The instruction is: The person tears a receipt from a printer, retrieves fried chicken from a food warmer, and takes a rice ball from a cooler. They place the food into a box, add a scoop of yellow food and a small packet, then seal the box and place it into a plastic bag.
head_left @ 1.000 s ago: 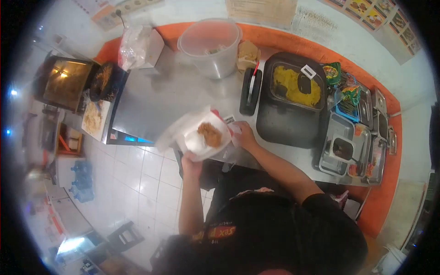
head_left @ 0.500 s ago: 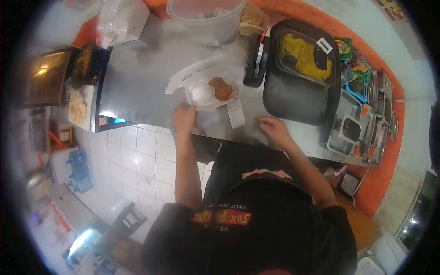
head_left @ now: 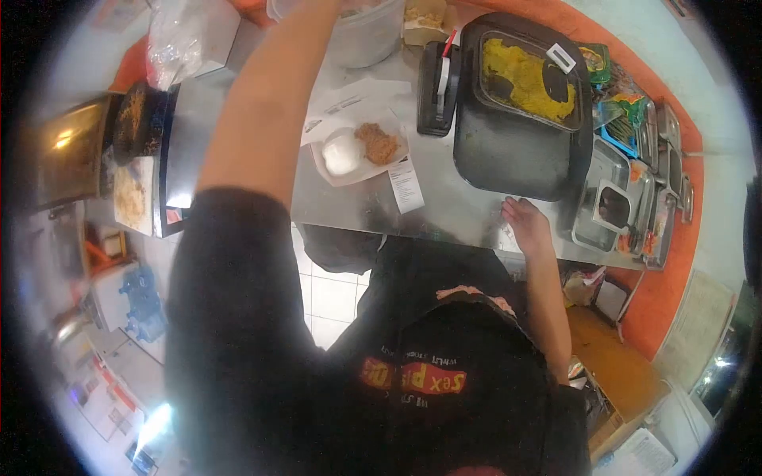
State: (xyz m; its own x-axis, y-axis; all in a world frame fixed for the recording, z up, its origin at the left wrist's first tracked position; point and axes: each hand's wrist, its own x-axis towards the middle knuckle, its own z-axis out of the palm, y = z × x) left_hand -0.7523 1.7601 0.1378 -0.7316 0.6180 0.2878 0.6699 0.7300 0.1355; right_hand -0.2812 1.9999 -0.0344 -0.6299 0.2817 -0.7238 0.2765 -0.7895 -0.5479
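My left forearm reaches up past the top edge of the view, next to a clear plastic tub (head_left: 367,40); the hand itself is out of sight. My right hand (head_left: 526,224) is at the front edge of the steel table, below a black tray (head_left: 508,163), its fingers loosely bent and nothing seen in them. Between the arms sits an open paper takeaway box (head_left: 357,176) with a white mound of rice (head_left: 344,154) and a brown fried piece (head_left: 378,144). A printed receipt (head_left: 406,187) lies against the box's lower right side.
A pan of yellow food (head_left: 520,83) stands on the black tray's far half. Left of it is a black case (head_left: 432,91) with a red-tipped item. Metal containers (head_left: 607,210) line the right side. A plastic bag (head_left: 175,44) is at the back left.
My left hand has gone from beside the box up and forward out of view, over the table. My right hand has shifted right along the table edge. The camera view has moved slightly.
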